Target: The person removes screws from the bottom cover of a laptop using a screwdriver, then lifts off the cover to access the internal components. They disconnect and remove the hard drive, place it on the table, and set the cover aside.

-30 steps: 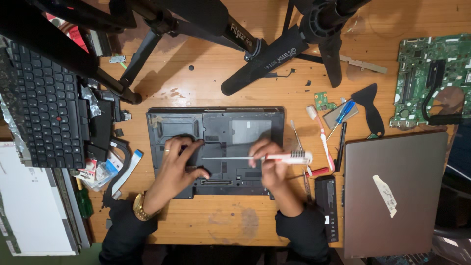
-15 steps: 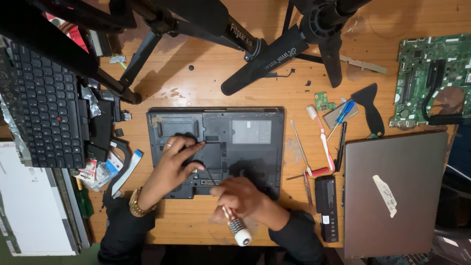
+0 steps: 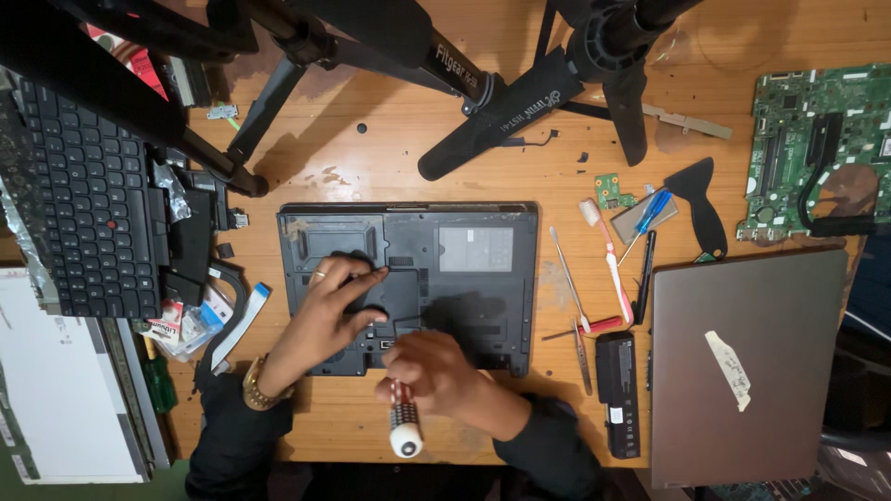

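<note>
A dark grey laptop base [image 3: 464,269] lies bottom-up on the wooden table. My left hand [image 3: 329,306] presses flat on its left part, fingers spread, a ring on one finger and a gold watch at the wrist. My right hand [image 3: 432,371] is closed around a screwdriver [image 3: 405,429] with a black-and-white handle. The handle points toward me and the tip sits at the base's front edge near the middle, hidden under my fingers.
A black keyboard [image 3: 79,213] and loose parts lie left. Right of the base are a toothbrush [image 3: 605,269], thin metal tools [image 3: 568,278], a black battery [image 3: 617,390], a closed grey laptop [image 3: 742,362] and a green circuit board [image 3: 817,148]. Tripod legs [image 3: 520,102] cross the back.
My right hand put the toothbrush down at the right and took up the screwdriver, then drew it nearer to the base's front edge. My left hand stayed on the base.
</note>
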